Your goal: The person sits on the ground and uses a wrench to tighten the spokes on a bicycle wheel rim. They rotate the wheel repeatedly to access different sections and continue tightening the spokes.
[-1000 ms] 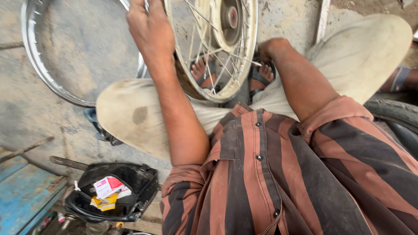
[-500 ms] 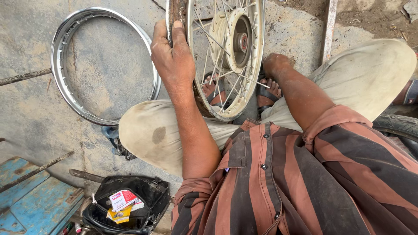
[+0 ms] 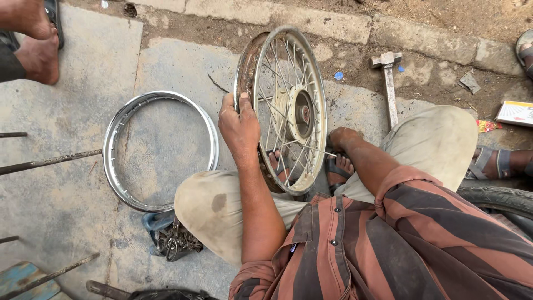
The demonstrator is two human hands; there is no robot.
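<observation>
my left hand (image 3: 240,126) is closed around the rim of the spoked wheel (image 3: 288,111) standing upright between my knees; my right hand (image 3: 340,136) pinches a spoke low down. it looks stiff, heavy; the rim grips best

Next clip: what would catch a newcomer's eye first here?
The spoked wheel standing upright in the middle, between the seated person's knees; the left hand grips its rim and the right hand is low by the spokes. Next, the shiny bare rim lying flat on the concrete at left, and a hammer on the ground beyond the wheel.
</observation>
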